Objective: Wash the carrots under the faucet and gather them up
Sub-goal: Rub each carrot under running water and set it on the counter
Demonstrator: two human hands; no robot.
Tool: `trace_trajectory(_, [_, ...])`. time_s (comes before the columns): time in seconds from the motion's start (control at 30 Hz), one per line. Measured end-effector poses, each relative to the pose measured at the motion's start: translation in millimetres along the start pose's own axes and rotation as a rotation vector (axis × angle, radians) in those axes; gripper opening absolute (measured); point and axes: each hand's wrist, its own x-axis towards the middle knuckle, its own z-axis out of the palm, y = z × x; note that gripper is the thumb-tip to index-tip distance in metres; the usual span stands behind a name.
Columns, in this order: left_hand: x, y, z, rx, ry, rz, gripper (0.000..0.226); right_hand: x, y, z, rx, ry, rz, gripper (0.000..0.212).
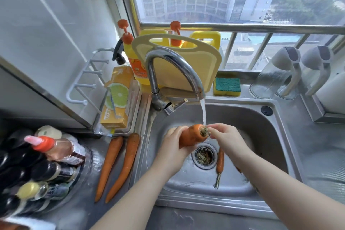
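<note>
Lying side by side on the wet steel surface [89, 209], left of the sink [261, 127]: two long tapered carrots [109, 168]. Inside the basin, beside the round drain strainer [205, 157], a small slim carrot [220, 160]. Above the drain, left grip [173, 147] wrapped round a thick, blunt carrot [192, 134]. Right grip [225, 136] pinching its rough stem end under the thin water stream [203, 112]. Beyond, a curved chrome faucet [173, 63], a pale plastic cutting board [186, 74], a yellow-green sponge [227, 87].
</note>
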Motion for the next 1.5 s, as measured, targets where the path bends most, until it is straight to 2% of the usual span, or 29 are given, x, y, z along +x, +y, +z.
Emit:
trace_trajectory(0.17, [-18,-6,-26,-0.057,0.102,0.118,0.041,-4,4,18,-0.080,-0.083,0.036,0.011])
trace_trajectory(0.23, [-24,-6,-42,-0.054,0.154,0.122,0.037,-5,1,23,-0.094,-0.140,0.041,0.013])
trace_trajectory(0.3, [-31,-5,-59,0.011,0.208,0.098,0.043,-6,-3,29,-0.096,-0.180,0.034,0.016])
trace_trajectory(0.4, [-37,-3,-81,0.172,0.246,-0.016,0.051,-8,-10,37,-0.105,-0.221,0.027,0.017])
trace_trajectory(0.53, [-42,-23,-94,0.453,0.200,-0.256,0.050,-7,-14,44,-0.153,-0.270,0.040,0.020])
trace_trajectory(0.7, [-49,-60,-88,0.458,0.231,-0.470,0.048,-6,-10,49,-0.176,-0.291,0.070,0.023])
trace_trajectory(0.9, [-48,-72,-88,0.510,0.297,-0.563,0.053,-10,-10,52,-0.167,-0.299,0.130,0.026])
trace_trajectory(1.27, [-53,-75,-84,0.580,0.370,-0.480,0.064,-1,1,52,-0.149,-0.298,0.185,0.024])
trace_trajectory(1.43, [-52,-55,-58,0.746,0.442,-0.231,0.054,4,13,45,-0.121,-0.282,0.195,0.022])
trace_trajectory(1.5, [-46,-45,-40,0.751,0.410,-0.133,0.045,8,26,35,-0.157,-0.248,0.189,0.021])
